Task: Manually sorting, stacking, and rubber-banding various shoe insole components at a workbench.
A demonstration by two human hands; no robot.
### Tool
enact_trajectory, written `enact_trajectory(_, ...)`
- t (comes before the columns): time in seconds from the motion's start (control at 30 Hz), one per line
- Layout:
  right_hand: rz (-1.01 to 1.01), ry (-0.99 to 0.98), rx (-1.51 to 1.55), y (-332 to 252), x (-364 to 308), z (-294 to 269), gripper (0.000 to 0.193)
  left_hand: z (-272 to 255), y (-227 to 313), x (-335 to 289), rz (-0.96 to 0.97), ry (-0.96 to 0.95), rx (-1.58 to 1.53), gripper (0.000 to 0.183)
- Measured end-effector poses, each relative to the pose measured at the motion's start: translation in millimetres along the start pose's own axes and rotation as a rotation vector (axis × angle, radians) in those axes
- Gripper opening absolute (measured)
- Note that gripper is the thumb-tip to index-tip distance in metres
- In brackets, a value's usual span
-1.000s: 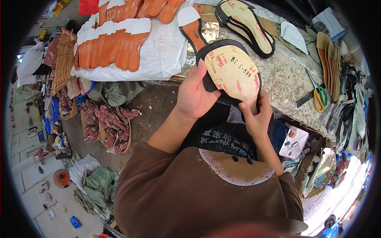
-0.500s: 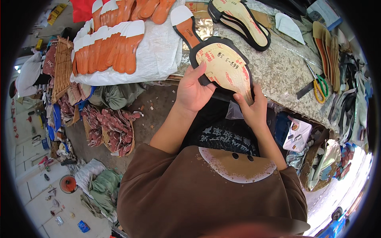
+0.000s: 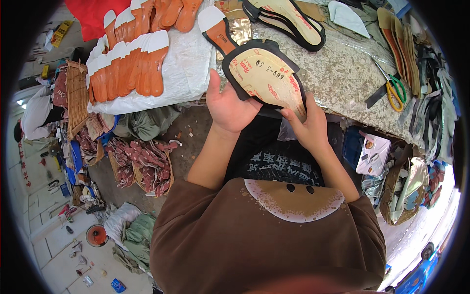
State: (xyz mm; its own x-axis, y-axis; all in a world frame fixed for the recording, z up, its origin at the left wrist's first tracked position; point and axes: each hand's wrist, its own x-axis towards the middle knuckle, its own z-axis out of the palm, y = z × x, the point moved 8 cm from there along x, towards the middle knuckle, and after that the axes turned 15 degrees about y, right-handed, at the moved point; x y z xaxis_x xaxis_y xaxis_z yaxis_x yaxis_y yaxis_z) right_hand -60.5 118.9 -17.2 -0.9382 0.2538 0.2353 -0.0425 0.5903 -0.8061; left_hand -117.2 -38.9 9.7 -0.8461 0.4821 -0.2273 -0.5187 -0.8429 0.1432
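I hold a sandal piece with a cream insole board (image 3: 267, 73) and black edging, board side up, above the worktable's front edge. My right hand (image 3: 312, 126) pinches its narrow end, thumb on top and fingers along the side. My left hand (image 3: 231, 109) is palm up at the other side, its thumb raised off the board; its fingertips pass under the edge and are partly hidden. An orange-brown insole (image 3: 223, 36) with a white end meets the wide end of the piece; I cannot tell whether they are joined. Another black-edged sandal piece (image 3: 308, 29) lies beyond.
Rows of orange-brown insoles (image 3: 142, 66) lie on white sheeting (image 3: 188, 73) at the left. To the right are scissors (image 3: 394, 95) with yellow and green handles, a dark flat strip (image 3: 376, 97) and stacked insoles (image 3: 401, 44). Baskets of maroon pieces (image 3: 152, 166) stand below, left.
My left thumb has lifted off the board and the hand has opened, sliding slightly left and down. My right hand keeps its hold. The whole view has shifted a little.
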Motion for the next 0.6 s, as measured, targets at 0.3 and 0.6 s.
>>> enact_trajectory(0.3,0.296,-0.179,0.347,19,-2,19,0.06,4,-7,4,0.08,0.19,0.155,0.081)
enact_trajectory(0.6,0.514,-0.297,0.709,23,-15,39,0.044,-22,3,7,0.18,0.419,0.341,0.053)
